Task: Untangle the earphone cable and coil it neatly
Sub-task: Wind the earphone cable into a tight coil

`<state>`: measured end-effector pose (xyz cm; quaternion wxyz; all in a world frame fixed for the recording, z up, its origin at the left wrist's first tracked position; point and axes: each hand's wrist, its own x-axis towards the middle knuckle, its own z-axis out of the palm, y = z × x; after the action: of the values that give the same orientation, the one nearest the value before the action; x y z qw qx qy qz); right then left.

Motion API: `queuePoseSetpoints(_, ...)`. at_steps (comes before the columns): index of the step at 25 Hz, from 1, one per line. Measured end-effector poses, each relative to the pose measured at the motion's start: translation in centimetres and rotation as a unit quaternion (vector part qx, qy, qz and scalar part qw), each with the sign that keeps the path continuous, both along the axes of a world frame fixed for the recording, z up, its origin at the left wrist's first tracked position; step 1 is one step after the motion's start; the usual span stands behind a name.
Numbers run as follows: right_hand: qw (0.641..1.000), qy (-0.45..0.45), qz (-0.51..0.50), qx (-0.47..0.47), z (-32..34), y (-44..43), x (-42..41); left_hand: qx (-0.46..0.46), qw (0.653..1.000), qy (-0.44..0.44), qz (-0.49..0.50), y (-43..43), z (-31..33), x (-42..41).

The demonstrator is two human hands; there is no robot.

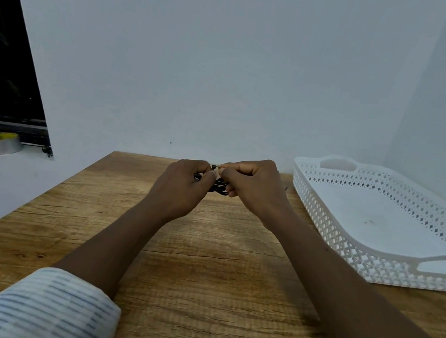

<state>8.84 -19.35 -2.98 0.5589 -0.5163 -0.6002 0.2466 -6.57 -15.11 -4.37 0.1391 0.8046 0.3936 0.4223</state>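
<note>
A black earphone cable (219, 186) hangs bunched in small loops between my two hands, above the far middle of the wooden table (198, 281). My left hand (181, 182) pinches the bundle from the left, fingers curled around part of it. From the right, my right hand (251, 185) grips it, thumb and forefinger closed on a small dark end piece at the top. Most of the cable is hidden inside my fingers, so I cannot tell how tangled it is.
A white perforated plastic tray (325, 214) with handles lies on the table at the right, against the wall. A roll of tape (2, 144) rests on the window ledge at the left. White walls close the table's far and right sides.
</note>
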Motion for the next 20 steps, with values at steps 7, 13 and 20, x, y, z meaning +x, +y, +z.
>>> queuePoseSetpoints(7,0.999,-0.027,-0.012,-0.010,0.3,-0.3,0.0,-0.003,1.000,0.007,-0.005,-0.1,0.0,0.0)
queuePoseSetpoints(13,0.996,-0.077,-0.031,-0.022,0.5,-0.7,0.0,0.066,0.986,0.141,0.058,-0.8,0.6,-0.4)
queuePoseSetpoints(20,0.995,-0.088,-0.030,-0.019,0.5,-0.8,0.1,0.055,0.982,0.164,0.080,-1.0,0.8,-0.5)
